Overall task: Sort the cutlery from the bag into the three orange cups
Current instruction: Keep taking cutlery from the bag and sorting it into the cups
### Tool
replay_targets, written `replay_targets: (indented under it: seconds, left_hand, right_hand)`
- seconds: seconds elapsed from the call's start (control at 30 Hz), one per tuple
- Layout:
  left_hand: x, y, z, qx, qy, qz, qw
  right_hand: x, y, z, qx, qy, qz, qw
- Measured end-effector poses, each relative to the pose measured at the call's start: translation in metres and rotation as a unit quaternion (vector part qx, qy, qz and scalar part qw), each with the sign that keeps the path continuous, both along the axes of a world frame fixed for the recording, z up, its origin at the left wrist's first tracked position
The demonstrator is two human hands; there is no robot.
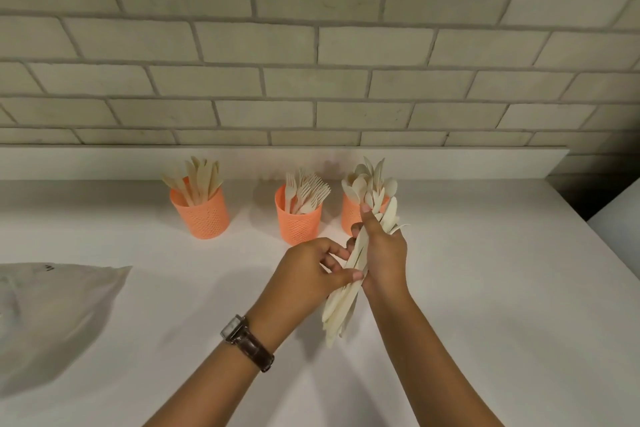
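Three orange perforated cups stand in a row near the back of the white counter. The left cup [201, 218] holds wooden knives, the middle cup [298, 224] holds forks, and the right cup [351, 215] holds spoons and is partly hidden behind my hands. My right hand [382, 250] grips a bundle of wooden cutlery [341, 308], held upright in front of the right cup. My left hand [311, 270] pinches the same bundle at its middle, thumb and fingers on the handles. The grey plastic bag [52, 319] lies flat at the left.
A brick wall rises behind a low white ledge [485, 159] at the counter's back. The counter's right edge [588, 236] drops off to a dark gap. A watch sits on my left wrist.
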State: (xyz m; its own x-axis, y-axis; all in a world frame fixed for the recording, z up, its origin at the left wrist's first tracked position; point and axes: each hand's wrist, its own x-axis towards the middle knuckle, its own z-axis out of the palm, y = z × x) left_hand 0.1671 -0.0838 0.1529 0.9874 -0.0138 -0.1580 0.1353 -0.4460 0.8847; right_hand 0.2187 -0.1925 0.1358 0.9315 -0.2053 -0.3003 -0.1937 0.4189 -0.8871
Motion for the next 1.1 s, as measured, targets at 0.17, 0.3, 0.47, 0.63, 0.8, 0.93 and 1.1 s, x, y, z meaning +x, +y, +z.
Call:
replay_targets:
  seconds: [0.17, 0.3, 0.47, 0.63, 0.8, 0.93, 1.1]
  left_hand:
    - [-0.001, 0.004, 0.006, -0.081, 0.071, -0.014, 0.994]
    - [-0.006, 0.001, 0.008, 0.044, 0.036, -0.057, 0.997]
    - [-0.01, -0.004, 0.01, 0.165, 0.007, -0.092, 0.982]
    - [0.004, 0.012, 0.014, 0.06, 0.085, -0.137, 0.985]
    - [0.01, 0.022, 0.016, -0.045, 0.164, -0.169, 0.971]
    - [0.011, 0.023, 0.02, -0.138, 0.219, -0.143, 0.955]
    - [0.011, 0.03, 0.024, -0.2, 0.247, -0.139, 0.938]
  right_hand:
    - [-0.007, 0.001, -0.001, 0.001, 0.002, -0.004, 1.0]
    - [-0.01, 0.003, 0.0, -0.045, 0.006, -0.011, 0.999]
    - [-0.011, 0.002, -0.002, -0.077, 0.027, -0.015, 0.997]
    - [-0.011, -0.001, 0.0, -0.047, 0.041, -0.006, 0.998]
    - [-0.012, 0.001, 0.003, -0.008, 0.043, 0.01, 0.999]
    - [-0.015, 0.0, 0.002, 0.013, 0.03, 0.028, 0.999]
    - [-0.016, 0.0, 0.006, 0.086, 0.019, 0.034, 0.996]
